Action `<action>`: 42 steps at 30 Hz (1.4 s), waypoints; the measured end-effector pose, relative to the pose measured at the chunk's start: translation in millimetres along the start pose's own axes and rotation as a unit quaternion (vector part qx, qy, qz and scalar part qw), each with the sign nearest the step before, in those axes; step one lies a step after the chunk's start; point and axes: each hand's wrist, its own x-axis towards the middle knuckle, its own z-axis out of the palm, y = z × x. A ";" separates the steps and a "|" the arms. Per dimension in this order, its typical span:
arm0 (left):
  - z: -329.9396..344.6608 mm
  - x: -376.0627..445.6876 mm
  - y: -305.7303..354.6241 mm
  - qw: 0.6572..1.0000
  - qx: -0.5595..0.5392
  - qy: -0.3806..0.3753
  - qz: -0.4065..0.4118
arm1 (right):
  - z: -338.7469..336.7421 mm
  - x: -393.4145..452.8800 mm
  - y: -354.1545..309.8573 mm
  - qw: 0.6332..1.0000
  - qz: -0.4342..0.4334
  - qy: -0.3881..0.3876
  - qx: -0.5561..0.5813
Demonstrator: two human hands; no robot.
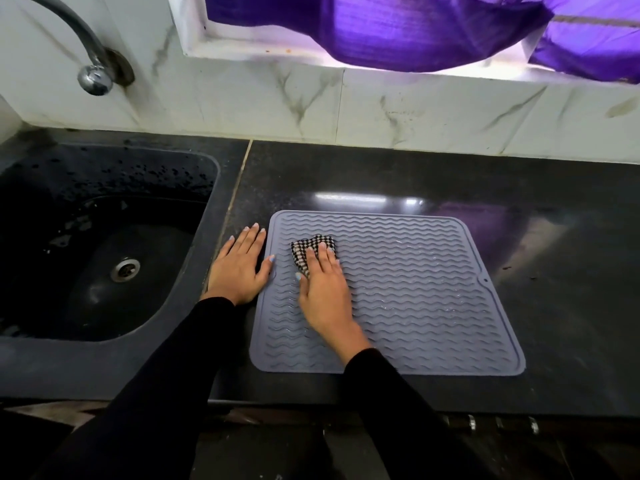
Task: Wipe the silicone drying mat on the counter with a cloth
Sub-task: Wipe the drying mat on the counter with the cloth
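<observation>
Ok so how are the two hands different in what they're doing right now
The right hand lies on the grey mat and presses a checked cloth under its fingers; the left hand holds nothing. The left hand rests mostly on the dark counter beside the mat, its thumb at the mat's left edge. Both lie flat, palm down, fingers straight.

A home kitchen: a dark stone table [450,174] holds a sunken black sink [104,244]. Above the sink curves a chrome tap [86,64]; right of it, marble-patterned wall tiles [381,109] and a purple-curtained window [433,29].
</observation>
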 end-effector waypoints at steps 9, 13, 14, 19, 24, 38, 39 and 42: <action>-0.3 -1.7 2.6 1.000 0.000 0.005 0.001 | -15.2 0.7 10.5 1.000 -0.021 0.005 0.015; -2.7 -1.3 1.6 1.000 -0.001 -0.002 0.001 | -36.6 20.1 17.1 0.951 0.128 0.000 0.281; -3.2 -1.6 1.6 1.000 -0.002 -0.005 0.000 | -40.9 25.5 17.9 0.910 0.175 0.012 0.376; -3.9 -1.6 0.8 1.000 -0.009 -0.013 0.000 | -40.3 12.3 0.0 0.967 0.134 0.068 0.206; -3.3 -1.6 1.9 1.000 -0.012 -0.013 -0.002 | 14.1 -18.6 -24.9 0.996 0.013 0.021 -0.089; -11.4 -6.1 1.8 0.998 -0.007 -0.058 0.025 | -50.5 1.8 10.2 0.841 0.235 0.050 0.485; -11.7 -5.9 1.7 0.998 -0.004 -0.057 0.026 | -60.5 2.1 15.6 0.837 0.256 0.087 0.475; -10.5 -4.7 1.6 0.998 -0.004 -0.063 0.025 | -80.2 -11.7 29.0 0.918 0.234 0.186 0.260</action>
